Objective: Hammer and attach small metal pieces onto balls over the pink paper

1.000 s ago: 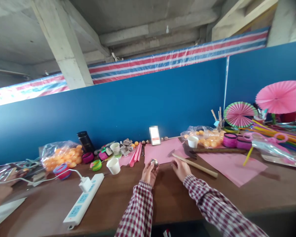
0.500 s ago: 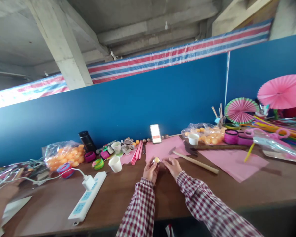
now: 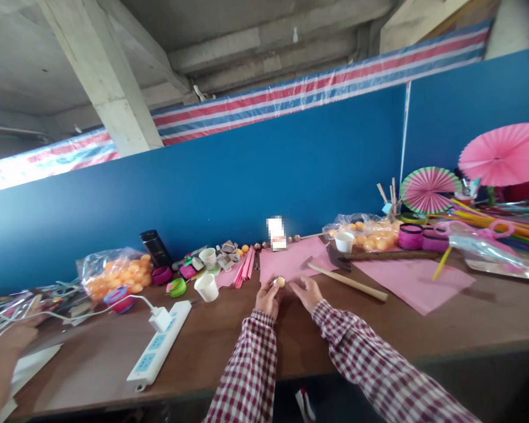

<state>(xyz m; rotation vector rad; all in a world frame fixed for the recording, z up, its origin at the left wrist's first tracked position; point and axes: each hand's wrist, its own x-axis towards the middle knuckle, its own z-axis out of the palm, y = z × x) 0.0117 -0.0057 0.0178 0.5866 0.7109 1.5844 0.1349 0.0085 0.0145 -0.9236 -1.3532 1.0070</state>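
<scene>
My left hand [image 3: 268,298] pinches a small round piece [image 3: 281,282] between thumb and fingers. The piece has a pale yellow middle and a darker, shiny edge; its exact kind is too small to make out. Close on its right is my right hand [image 3: 308,294], fingers bent together and tips pointing at the piece. Whether those fingertips touch it or hold something tiny is unclear. Just beyond the hands lies a pink paper sheet [image 3: 291,264]. A hammer [image 3: 348,282] with a wooden handle rests to the right of my right hand.
A white power strip [image 3: 161,343] with a plugged-in charger [image 3: 159,319] and a paper cup [image 3: 207,288] stand left. Bags of orange balls [image 3: 119,276] sit on both sides. Another person's hand [image 3: 20,341] is far left. Pink scissors [image 3: 502,229] lie right.
The view has shifted slightly. My left hand still holds the round piece, which seems turned a little, and my right fingertips stay beside it. The other person's hand has moved slightly.
</scene>
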